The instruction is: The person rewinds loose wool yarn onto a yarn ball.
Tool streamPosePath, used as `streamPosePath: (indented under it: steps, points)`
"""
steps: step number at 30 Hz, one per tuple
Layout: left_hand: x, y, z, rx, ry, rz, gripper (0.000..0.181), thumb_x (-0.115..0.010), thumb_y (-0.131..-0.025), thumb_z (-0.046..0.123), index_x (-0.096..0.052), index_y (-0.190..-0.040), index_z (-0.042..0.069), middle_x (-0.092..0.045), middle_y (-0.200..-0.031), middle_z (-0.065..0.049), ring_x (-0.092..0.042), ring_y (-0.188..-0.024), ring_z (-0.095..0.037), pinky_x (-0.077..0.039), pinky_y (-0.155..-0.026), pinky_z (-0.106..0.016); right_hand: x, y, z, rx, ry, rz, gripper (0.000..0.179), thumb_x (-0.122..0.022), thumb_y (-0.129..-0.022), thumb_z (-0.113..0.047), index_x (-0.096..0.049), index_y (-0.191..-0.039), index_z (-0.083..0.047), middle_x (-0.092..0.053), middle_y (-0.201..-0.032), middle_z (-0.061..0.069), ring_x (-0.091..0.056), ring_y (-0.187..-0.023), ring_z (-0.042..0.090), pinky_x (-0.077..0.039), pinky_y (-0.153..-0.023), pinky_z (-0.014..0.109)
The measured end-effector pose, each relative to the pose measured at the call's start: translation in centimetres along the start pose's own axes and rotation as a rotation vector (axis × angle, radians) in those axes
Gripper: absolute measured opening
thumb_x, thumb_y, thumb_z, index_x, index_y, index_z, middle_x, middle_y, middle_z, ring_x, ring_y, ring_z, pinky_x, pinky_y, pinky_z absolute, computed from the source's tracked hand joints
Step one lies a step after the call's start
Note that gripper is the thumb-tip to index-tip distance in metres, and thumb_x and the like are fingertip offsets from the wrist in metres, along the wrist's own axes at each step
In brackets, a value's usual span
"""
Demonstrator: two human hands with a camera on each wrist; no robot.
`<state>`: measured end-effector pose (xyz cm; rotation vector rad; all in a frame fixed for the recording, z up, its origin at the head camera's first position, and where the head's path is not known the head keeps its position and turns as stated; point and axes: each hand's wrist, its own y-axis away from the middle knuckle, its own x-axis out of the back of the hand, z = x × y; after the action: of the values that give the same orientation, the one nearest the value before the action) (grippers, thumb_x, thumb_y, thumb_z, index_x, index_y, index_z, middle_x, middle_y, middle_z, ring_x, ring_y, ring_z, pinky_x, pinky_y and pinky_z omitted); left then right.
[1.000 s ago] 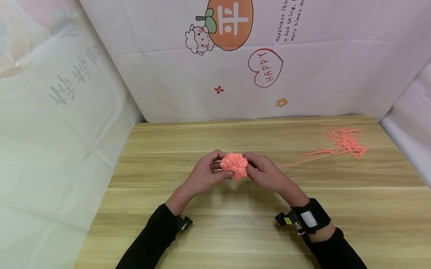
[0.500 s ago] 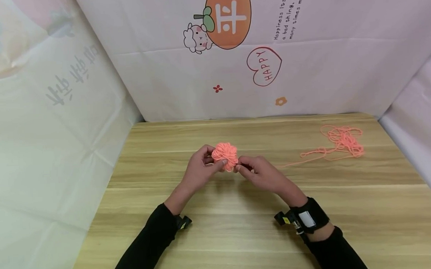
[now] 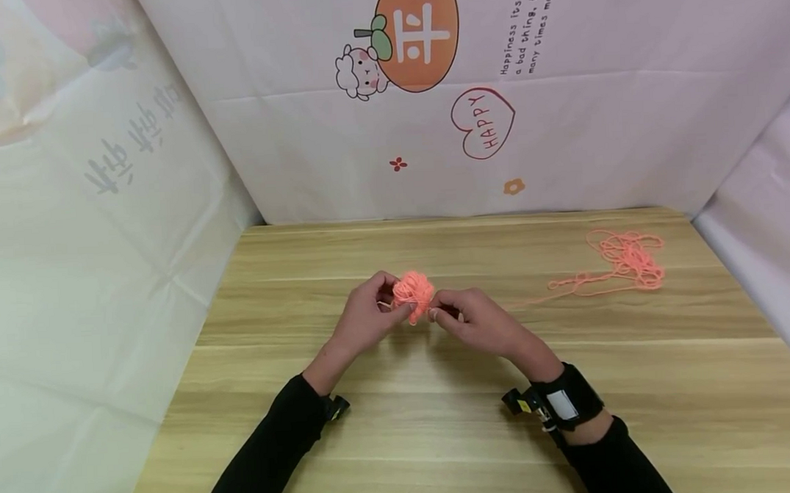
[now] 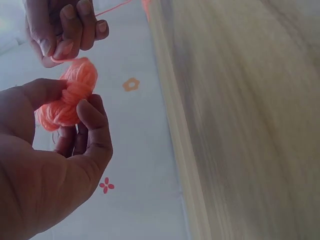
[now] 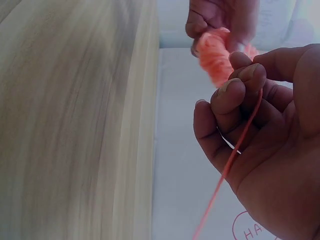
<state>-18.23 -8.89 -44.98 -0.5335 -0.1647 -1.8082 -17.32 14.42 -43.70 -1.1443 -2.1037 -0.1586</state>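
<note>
A small ball of coral yarn (image 3: pixel 411 287) is up off the table, pinched between the thumb and fingers of my left hand (image 3: pixel 365 315). In the left wrist view the yarn ball (image 4: pixel 75 95) shows strands wrapped round its middle. Just right of it, my right hand (image 3: pixel 480 320) pinches a yarn strand between thumb and fingertips. In the right wrist view that strand (image 5: pixel 227 167) runs down past the palm, while the yarn ball (image 5: pixel 215 57) lies beyond my fingertips, partly covered by them.
On the right rear of the wooden table (image 3: pixel 403 437) lies a loose tangle of coral yarn (image 3: pixel 634 262), with a thin strand leading toward my right hand. A printed white cloth (image 3: pixel 298 155) stands behind the table, and another white cloth (image 3: pixel 92 289) hangs at the left.
Both hands were at the yarn ball; it has shifted left and turned in my left hand. My right hand has come off its side and now pinches the strand beside it.
</note>
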Motion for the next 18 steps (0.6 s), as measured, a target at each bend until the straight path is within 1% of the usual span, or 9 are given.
streamPosePath:
  steps: [4,8,13,18]
  points:
    - [-0.21,0.03,0.10,-0.019,-0.072,-0.048,0.028,-0.074,-0.086,0.023,-0.060,-0.110,0.017,-0.063,-0.097,0.005,-0.061,-0.086,-0.011,-0.055,-0.067,-0.025,0.18,0.06,-0.17,-0.017,-0.010,-0.012,0.014,-0.052,-0.102,-0.024,-0.062,-0.093,-0.027,-0.052,-0.068,-0.007,-0.045,-0.059,0.008,-0.041,-0.053,0.030]
    - [-0.39,0.02,0.07,-0.033,-0.106,-0.086,0.027,-0.074,-0.085,0.019,-0.061,-0.108,0.017,-0.064,-0.097,0.006,-0.061,-0.085,-0.010,-0.054,-0.065,-0.025,0.22,0.13,-0.29,-0.013,-0.020,-0.017,0.015,-0.051,-0.103,-0.024,-0.061,-0.093,-0.027,-0.051,-0.069,-0.007,-0.045,-0.059,0.009,-0.041,-0.053,0.032]
    - [-0.44,-0.07,0.04,-0.047,-0.124,-0.125,0.026,-0.075,-0.083,0.016,-0.061,-0.105,0.018,-0.064,-0.095,0.007,-0.061,-0.085,-0.009,-0.054,-0.065,-0.025,0.30,0.21,-0.32,-0.009,-0.025,-0.013,0.017,-0.049,-0.104,-0.023,-0.062,-0.094,-0.020,-0.052,-0.071,-0.006,-0.044,-0.058,0.010,-0.040,-0.052,0.031]
    - [-0.55,-0.15,-0.13,-0.076,-0.180,-0.180,0.025,-0.074,-0.083,0.016,-0.061,-0.104,0.021,-0.062,-0.097,0.009,-0.059,-0.088,-0.006,-0.052,-0.071,-0.026,0.46,0.17,-0.21,-0.017,-0.023,0.005,0.020,-0.049,-0.104,-0.023,-0.064,-0.095,-0.013,-0.050,-0.070,-0.005,-0.043,-0.060,0.010,-0.039,-0.054,0.031]
